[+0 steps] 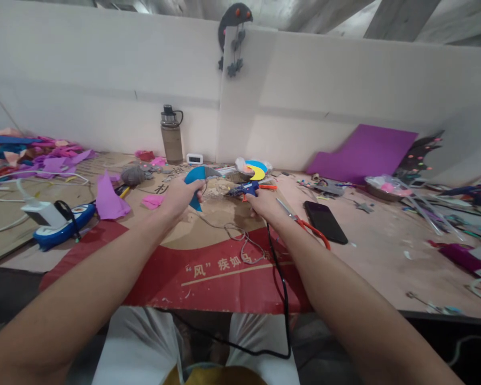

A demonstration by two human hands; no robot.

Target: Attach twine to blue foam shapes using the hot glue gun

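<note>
My left hand [181, 195] is closed on a blue crescent-shaped felt piece [194, 175], with a grey part along its upper right edge. My right hand [260, 201] grips a blue glue gun [249, 188], its tip turned left toward the felt. A black cord [282, 283] hangs from it over the table edge. Between the hands, a grey string [235, 231] lies in loose loops on the cardboard sheet [208, 211]. Scissors with orange handles [310, 227] and a black phone [324, 220] lie right of my right hand.
Behind the hands stand a water bottle [171, 139] and a small white clock [194, 159]. At left are a blue power strip [48, 235] and a pile of felt scraps [56, 155]. A purple sheet [364, 155] leans at the back right. A crescent ornament [224, 27] hangs above.
</note>
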